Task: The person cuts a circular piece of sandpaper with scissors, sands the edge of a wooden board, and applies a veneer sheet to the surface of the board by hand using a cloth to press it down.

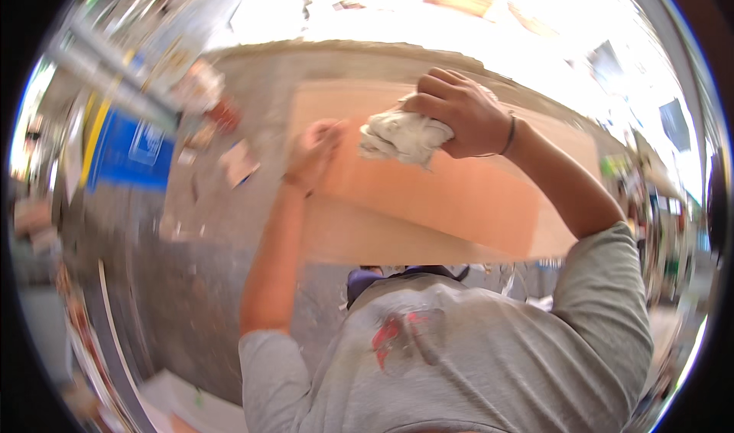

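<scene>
My right hand grips a crumpled off-white rag, its fingers wrapped over the top of the bunched cloth. Beneath the rag lies a broad, flat wooden board, part of it a deeper orange than the paler wood around it. Over the board's left side is my left hand, smeared by motion, so its fingers cannot be made out clearly. A dark band circles each wrist.
To the left stands a blue panel with a yellow edge. A small tan scrap and a red object lie left of the board. Blurred clutter lines the right side. The grey floor shows at the lower left.
</scene>
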Motion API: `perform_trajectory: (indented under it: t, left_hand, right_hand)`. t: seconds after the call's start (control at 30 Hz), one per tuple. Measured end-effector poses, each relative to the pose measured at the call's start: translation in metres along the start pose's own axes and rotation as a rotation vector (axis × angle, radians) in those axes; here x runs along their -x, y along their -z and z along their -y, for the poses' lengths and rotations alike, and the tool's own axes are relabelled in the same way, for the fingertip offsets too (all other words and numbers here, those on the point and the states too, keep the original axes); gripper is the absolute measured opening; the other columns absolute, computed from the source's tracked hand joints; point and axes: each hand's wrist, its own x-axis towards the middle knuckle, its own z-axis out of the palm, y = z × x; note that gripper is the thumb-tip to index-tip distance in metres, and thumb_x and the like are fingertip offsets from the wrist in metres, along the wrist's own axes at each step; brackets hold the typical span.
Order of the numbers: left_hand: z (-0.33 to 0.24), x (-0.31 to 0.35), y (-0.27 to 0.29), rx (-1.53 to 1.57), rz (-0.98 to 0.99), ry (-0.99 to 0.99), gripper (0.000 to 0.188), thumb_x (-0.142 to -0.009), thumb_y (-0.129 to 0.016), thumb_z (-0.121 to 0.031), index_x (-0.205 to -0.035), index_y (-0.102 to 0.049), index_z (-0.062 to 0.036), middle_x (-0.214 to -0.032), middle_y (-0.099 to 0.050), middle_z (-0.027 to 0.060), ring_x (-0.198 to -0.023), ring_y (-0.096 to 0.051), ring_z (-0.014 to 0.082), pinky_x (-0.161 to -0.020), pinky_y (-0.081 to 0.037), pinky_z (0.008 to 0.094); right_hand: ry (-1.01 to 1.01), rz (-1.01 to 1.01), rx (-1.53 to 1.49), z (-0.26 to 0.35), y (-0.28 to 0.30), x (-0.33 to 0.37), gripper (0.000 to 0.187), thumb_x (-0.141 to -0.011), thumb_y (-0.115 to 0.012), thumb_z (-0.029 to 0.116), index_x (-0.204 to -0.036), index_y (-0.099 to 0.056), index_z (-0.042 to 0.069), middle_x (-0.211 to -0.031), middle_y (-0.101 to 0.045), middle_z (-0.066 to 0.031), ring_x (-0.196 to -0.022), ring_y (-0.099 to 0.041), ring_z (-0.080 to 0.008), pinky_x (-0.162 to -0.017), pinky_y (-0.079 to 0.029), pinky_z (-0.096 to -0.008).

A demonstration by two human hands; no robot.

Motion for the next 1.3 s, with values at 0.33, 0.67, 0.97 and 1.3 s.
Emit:
perform_trajectory:
  t: [0.33, 0.67, 0.97, 1.3]
  left_hand:
    - [0.032, -0.004, 0.023, -0.563, -0.273, -0.072, 0.042, -0.078, -0.076, -0.018, -0.107, -0.058, 0.0069, -0.086, -0.060, 0.0017, -0.077, -0.055, 0.0103, -0.073, -0.046, 0.0246]
    - [-0.002, 0.085, 0.010, -0.101, -0.424, 0.213, 0.020, -0.085, -0.066, -0.013, -0.097, -0.054, -0.0020, -0.091, -0.063, 0.0073, -0.085, -0.061, 0.0162, -0.077, -0.050, 0.0297]
    - [-0.010, 0.237, -0.034, 0.055, -0.718, 0.128, 0.029, -0.086, -0.065, -0.018, -0.106, -0.055, 0.0009, -0.097, -0.063, 0.0113, -0.086, -0.064, 0.0197, -0.074, -0.054, 0.0340]
    - [0.072, 0.355, -0.078, 0.795, -0.668, 0.062, 0.032, -0.080, -0.067, -0.007, -0.109, -0.057, 0.0021, -0.099, -0.064, 0.0116, -0.088, -0.065, 0.0217, -0.077, -0.055, 0.0366]
  right_hand:
    - [-0.985, -0.427, 0.268, 0.018, 0.054, 0.338, 0.040, -0.065, -0.060, 0.004, -0.105, -0.056, 0.004, -0.100, -0.056, -0.0153, -0.101, -0.052, -0.0368, -0.087, -0.045, -0.0437]
    - [-1.527, -0.489, 0.500, -0.044, 0.025, 0.650, 0.058, -0.070, -0.065, 0.013, -0.123, -0.048, -0.005, -0.120, -0.053, -0.0264, -0.114, -0.049, -0.0413, -0.101, -0.038, -0.0432]
    - [-1.046, -0.553, -0.041, -0.008, 0.008, 0.406, 0.042, -0.088, -0.061, 0.022, -0.123, -0.054, 0.001, -0.099, -0.063, -0.0124, -0.092, -0.059, -0.0260, -0.082, -0.047, -0.0357]
    - [-0.637, 0.086, -0.508, 0.071, -0.072, 0.293, 0.051, -0.091, -0.060, 0.019, -0.134, -0.041, -0.002, -0.079, -0.051, -0.0053, -0.074, -0.047, -0.0156, -0.067, -0.041, -0.0303]
